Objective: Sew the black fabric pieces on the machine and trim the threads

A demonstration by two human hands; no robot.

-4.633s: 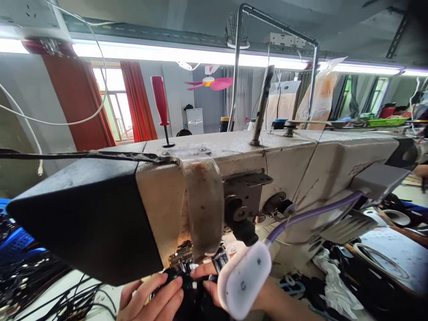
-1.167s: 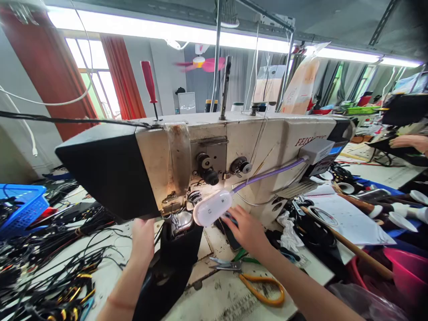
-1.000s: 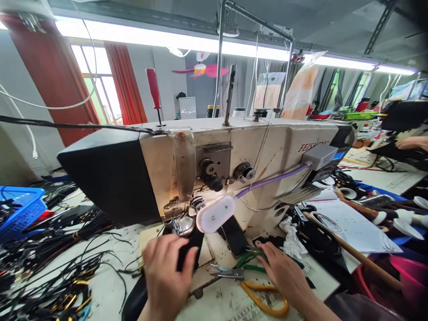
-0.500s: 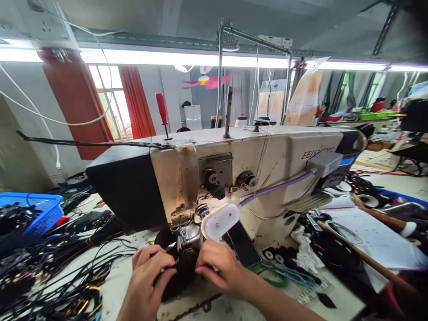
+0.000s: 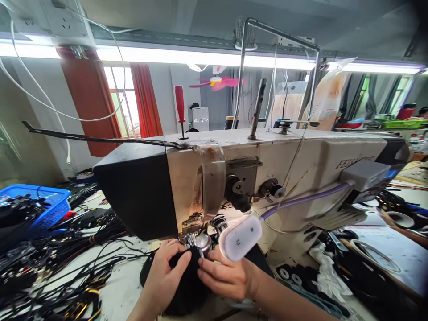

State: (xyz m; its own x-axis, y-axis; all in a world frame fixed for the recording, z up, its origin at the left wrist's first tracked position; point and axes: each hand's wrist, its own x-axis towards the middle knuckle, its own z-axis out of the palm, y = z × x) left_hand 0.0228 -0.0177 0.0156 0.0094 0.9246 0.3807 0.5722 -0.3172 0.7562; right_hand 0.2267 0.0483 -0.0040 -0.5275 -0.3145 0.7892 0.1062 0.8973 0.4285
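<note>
A beige industrial sewing machine [image 5: 294, 165] with a black end cover fills the middle of the view. Under its presser foot [image 5: 198, 240] lies a piece of black fabric [image 5: 187, 290]. My left hand [image 5: 163, 281] grips the fabric from the left, fingers curled onto it just below the foot. My right hand [image 5: 227, 278] pinches the same fabric from the right, close to the needle. A white oval lamp [image 5: 240, 237] on a purple gooseneck hangs right above my right hand.
A tangle of black cords [image 5: 50, 276] covers the table at left, with a blue basket [image 5: 47, 209] behind it. Papers, tape rolls and black scraps [image 5: 361, 267] crowd the right side. A red-handled screwdriver [image 5: 179, 109] stands on top of the machine.
The view has closed in on the machine. One second ago my right hand was out by the scissors; both hands have since come together on the black fabric under the presser foot.
</note>
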